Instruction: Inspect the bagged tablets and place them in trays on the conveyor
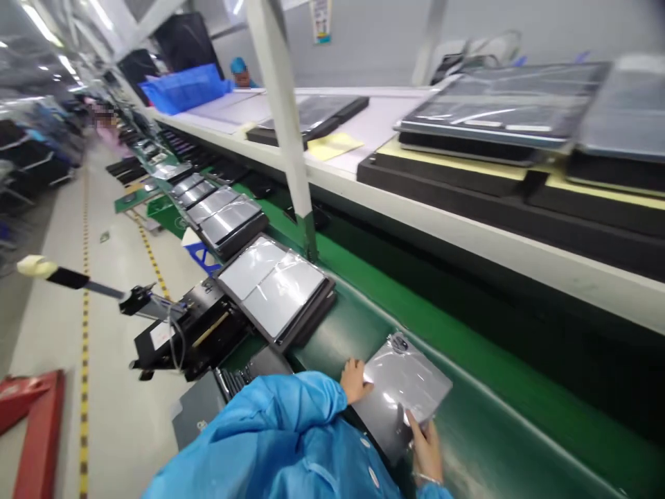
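A flat grey tablet-like panel (410, 381), glossy as if under clear film, lies low over the green bench in front of me. A dark round piece shows at its far corner. My left hand (356, 381) grips its left edge, with the thumb on top. At the near right edge is my right hand (427, 450), one finger resting on the surface and the others curled by the rim. Beneath the near side, a darker flat piece is partly hidden by my blue sleeve. Whether the panel touches the bench I cannot tell.
Film-covered panels on dark foam trays (275, 291) line the green bench (353, 312) ahead. A white post (283, 104) rises beside a raised shelf bearing more wrapped panels (499, 104). Left are a black device with a lever (202, 326) and a red metal frame (39, 430). Another person (240, 73) is far off.
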`<state>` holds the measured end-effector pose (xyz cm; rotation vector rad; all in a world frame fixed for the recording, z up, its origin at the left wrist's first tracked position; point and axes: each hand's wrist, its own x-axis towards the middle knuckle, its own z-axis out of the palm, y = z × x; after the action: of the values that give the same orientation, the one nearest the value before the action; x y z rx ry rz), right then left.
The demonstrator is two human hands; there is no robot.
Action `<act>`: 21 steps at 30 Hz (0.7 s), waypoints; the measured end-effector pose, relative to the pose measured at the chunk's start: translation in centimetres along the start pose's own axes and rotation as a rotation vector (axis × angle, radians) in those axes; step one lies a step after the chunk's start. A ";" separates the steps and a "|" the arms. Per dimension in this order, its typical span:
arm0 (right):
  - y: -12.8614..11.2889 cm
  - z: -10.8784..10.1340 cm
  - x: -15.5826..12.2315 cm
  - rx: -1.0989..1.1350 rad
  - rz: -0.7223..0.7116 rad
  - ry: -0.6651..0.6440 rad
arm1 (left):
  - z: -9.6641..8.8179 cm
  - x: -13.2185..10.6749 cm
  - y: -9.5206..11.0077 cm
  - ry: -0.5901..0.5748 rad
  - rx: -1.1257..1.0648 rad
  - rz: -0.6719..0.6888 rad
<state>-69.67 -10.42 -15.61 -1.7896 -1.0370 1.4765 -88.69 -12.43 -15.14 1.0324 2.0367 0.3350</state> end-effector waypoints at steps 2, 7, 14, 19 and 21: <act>-0.1 0.2 -0.3 0.001 0.035 -0.031 | -0.1 -0.1 -0.5 -0.003 -0.014 0.019; -0.2 1.2 -0.8 -0.020 0.109 -0.090 | -1.3 -0.5 -2.8 0.019 -0.042 0.042; -0.8 5.0 -1.2 -0.012 0.165 -0.239 | -4.4 -0.7 -6.6 0.134 -0.049 -0.057; -1.7 7.3 -1.4 0.039 0.166 -0.358 | -5.7 -1.1 -8.3 0.193 -0.039 -0.136; -2.1 8.3 -1.6 0.055 0.168 -0.402 | -6.2 -1.0 -8.7 0.212 -0.026 -0.168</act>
<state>-78.27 -10.99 -14.80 -1.6092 -1.0390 2.0058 -97.85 -18.00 -15.40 0.8326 2.2858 0.3952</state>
